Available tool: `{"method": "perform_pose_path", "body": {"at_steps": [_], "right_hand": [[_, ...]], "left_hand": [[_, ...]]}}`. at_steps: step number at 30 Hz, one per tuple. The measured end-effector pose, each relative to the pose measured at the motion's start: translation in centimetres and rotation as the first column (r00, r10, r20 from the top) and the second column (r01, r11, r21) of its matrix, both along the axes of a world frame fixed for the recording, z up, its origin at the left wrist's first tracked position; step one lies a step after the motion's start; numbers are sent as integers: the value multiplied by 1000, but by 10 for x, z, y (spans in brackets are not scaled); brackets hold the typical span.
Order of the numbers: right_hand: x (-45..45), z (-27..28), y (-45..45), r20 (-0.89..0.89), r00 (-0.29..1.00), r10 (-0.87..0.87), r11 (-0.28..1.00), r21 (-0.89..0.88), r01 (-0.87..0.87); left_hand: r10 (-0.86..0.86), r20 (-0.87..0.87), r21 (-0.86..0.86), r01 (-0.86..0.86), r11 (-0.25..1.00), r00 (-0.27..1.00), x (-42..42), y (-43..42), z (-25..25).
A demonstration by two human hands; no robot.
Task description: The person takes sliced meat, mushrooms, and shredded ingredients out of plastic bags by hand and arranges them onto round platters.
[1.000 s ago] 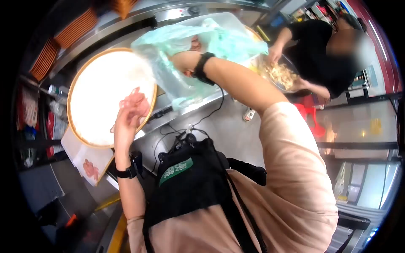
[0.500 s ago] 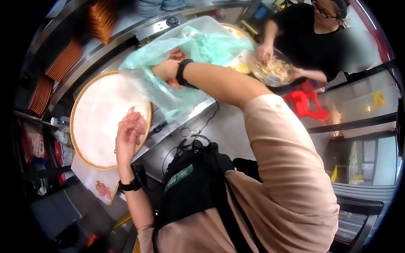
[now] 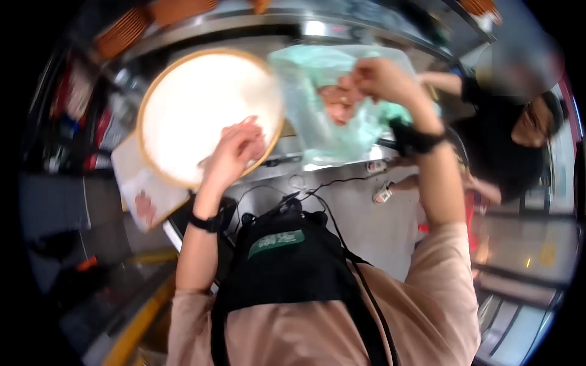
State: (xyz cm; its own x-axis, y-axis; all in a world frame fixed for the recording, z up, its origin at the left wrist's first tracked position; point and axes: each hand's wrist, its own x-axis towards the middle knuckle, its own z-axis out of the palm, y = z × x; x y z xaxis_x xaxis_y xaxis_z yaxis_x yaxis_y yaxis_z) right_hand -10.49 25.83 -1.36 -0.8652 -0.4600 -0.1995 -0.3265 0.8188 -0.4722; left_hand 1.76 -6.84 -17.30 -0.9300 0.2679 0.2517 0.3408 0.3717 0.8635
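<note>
Head view shows your left hand (image 3: 231, 152) curled around a clump of pink meat (image 3: 251, 135) over the near right edge of the round tray (image 3: 183, 116). Your right hand (image 3: 366, 78) is at the open green plastic bag (image 3: 320, 143), fingers bent together beside the loose meat (image 3: 337, 105); blur hides whether they grip a piece. The work looks partway along: one small portion (image 3: 145, 207) lies on the pale board (image 3: 129, 163), another is in your left hand, and the meat in the bag appears left to handle. That small portion's long axis runs roughly away from you, slightly tilted. The bagged meat also looks longest that way, but its outline is ragged; the clump you hold shows no clear direction.
</note>
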Motion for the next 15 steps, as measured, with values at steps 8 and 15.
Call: {"method": "perform_pose_path", "body": {"at_steps": [8,15], "right_hand": [[114,39,-223,263,940,219,888,-452,-81],[172,-110,-441,622,693,365,813,-576,89]], "left_hand": [[4,491,526,-301,795,871,59,-67,18],[761,483,563,-819,110,434,153,-236,-70]]}}
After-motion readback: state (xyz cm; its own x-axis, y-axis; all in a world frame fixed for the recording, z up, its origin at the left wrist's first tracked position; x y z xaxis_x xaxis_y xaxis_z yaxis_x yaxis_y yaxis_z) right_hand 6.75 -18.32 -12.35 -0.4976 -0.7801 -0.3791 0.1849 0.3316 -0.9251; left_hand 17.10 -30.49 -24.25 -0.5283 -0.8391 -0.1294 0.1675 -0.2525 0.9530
